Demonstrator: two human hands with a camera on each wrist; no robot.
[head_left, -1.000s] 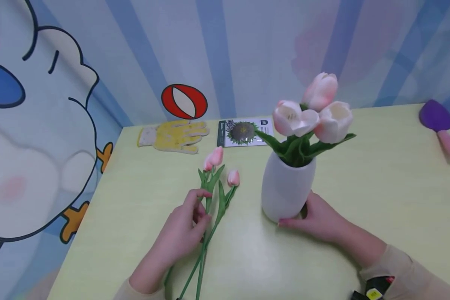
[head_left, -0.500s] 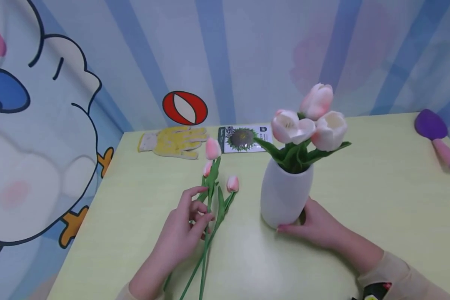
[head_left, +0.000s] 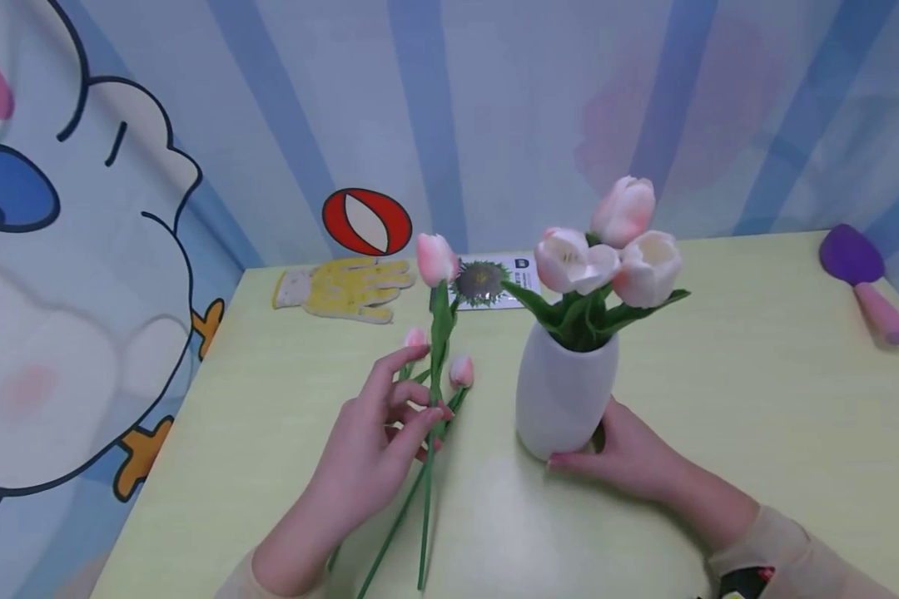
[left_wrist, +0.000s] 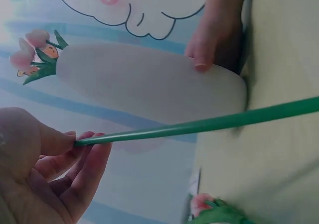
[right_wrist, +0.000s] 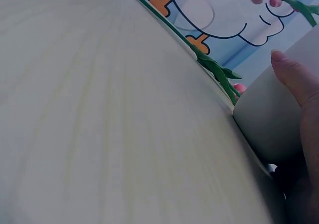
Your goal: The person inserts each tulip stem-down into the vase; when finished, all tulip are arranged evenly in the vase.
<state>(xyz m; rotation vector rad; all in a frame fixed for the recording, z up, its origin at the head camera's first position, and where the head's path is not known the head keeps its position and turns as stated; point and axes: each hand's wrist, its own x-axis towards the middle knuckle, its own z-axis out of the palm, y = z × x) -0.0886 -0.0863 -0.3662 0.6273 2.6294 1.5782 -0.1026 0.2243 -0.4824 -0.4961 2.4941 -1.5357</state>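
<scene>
"White vase: how does it stand, and who has it?"

"Upright on the table, three pale-pink tulips in its mouth, green leaves spreading over the rim. Right hand grips it low, thumb round the front near the base. Other fingers pass behind it; I cannot tell how they lie."

"And the left hand?"

"Near the vase, on its left, raised. Thumb and fingertips pinch the green stem of a single tulip, pink bud uppermost, the lower stem running free below the grip."

"Further stems?"

"Two loose tulips lie left of the vase, partly behind that hand, buds pointing away from the person."

"Surroundings?"

"Beyond the vase, to its left: a printed packet, then a yellow-and-white glove farther left. Well apart on the vase's right: a purple trowel with pink handle. Blue-striped wall behind everything."
</scene>
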